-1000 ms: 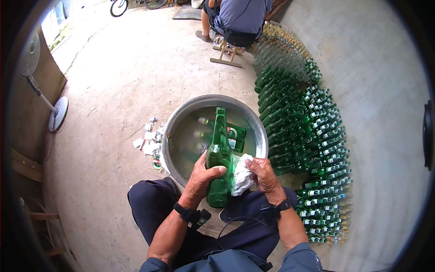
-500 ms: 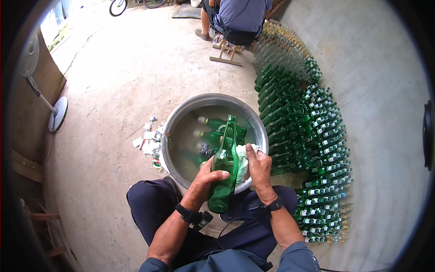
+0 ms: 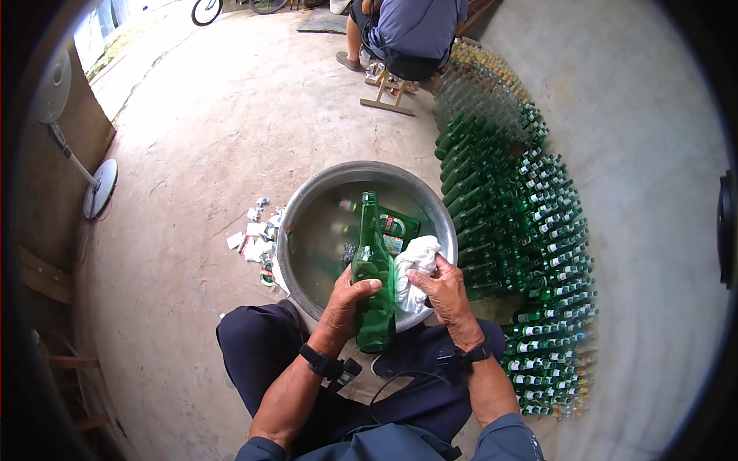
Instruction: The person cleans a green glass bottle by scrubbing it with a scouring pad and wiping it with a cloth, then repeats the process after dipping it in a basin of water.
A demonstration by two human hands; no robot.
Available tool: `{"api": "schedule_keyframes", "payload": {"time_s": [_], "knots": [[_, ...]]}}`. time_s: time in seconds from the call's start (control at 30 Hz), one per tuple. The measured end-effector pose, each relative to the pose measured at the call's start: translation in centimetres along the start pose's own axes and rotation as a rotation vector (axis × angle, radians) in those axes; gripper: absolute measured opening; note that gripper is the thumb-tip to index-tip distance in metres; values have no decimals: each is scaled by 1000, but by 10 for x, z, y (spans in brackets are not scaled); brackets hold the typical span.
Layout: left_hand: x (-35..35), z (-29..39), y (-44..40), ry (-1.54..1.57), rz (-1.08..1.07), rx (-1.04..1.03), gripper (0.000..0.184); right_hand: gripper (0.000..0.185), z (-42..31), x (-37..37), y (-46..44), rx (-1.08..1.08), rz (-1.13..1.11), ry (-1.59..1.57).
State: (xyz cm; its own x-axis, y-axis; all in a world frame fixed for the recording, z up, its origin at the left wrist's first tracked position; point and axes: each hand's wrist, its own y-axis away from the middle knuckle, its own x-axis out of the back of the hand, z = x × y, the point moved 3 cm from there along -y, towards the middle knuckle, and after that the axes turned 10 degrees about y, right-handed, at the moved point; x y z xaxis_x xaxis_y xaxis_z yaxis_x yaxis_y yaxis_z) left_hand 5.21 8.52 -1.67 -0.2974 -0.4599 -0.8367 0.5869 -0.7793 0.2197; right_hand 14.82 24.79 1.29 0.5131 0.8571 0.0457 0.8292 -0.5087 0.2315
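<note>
A green glass bottle [image 3: 373, 296] stands nearly upright, neck away from me, over the near rim of a metal basin [image 3: 447, 223]. My left hand [image 3: 344, 306] is wrapped round its lower left side, thumb across the front. My right hand [image 3: 448, 298] pinches a white cloth [image 3: 416, 270] just right of the bottle, against or close beside its side. Behind the bottle, in the basin's cloudy water, lie more green bottles, one with a label [image 3: 393, 230], and a dark scrubber [image 3: 349, 253].
Rows of green bottles [image 3: 492, 207] line the floor at the right. Wet paper scraps [image 3: 257, 242] lie left of the basin. A person [image 3: 411, 34] sits on a wooden stool [image 3: 387, 98] at the top. A fan [image 3: 100, 188] stands at the left.
The bottle has gone from upright to a tilt to the right, then back to upright. The cloth has bunched differently, and my right hand's fingers have shifted on it.
</note>
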Motion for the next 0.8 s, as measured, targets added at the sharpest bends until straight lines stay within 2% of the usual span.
{"api": "schedule_keyframes", "payload": {"time_s": [0.03,0.1,0.17,0.23,0.3,0.33,0.37,0.47,0.63,0.7,0.8], "knots": [[-1,0,0,-13,-12,4,55,39,-5,2,-1,97,31,193],[-1,0,-1,-7,-40,21,57,37,-16,6,5,46,-7,70],[-3,-1,0,-4,-68,38,58,39,-22,8,10,-167,-122,-405],[-7,0,1,19,-70,41,62,33,-10,15,0,-135,-77,-382],[-5,-2,0,47,-63,53,62,23,14,29,-16,-57,112,93],[-3,-3,0,76,-54,67,63,18,18,31,-13,-74,143,-47],[0,-4,-1,79,-51,63,63,18,19,31,-15,-74,138,-44],[6,-7,-3,92,-72,77,61,16,14,30,-18,86,210,-166],[13,-15,-4,101,-66,133,58,10,-11,21,-36,192,265,-131],[14,-22,-4,115,-71,142,57,10,-23,9,-47,223,329,-36],[11,-29,-3,134,-62,178,58,31,-28,-9,-64,485,334,510]]}}
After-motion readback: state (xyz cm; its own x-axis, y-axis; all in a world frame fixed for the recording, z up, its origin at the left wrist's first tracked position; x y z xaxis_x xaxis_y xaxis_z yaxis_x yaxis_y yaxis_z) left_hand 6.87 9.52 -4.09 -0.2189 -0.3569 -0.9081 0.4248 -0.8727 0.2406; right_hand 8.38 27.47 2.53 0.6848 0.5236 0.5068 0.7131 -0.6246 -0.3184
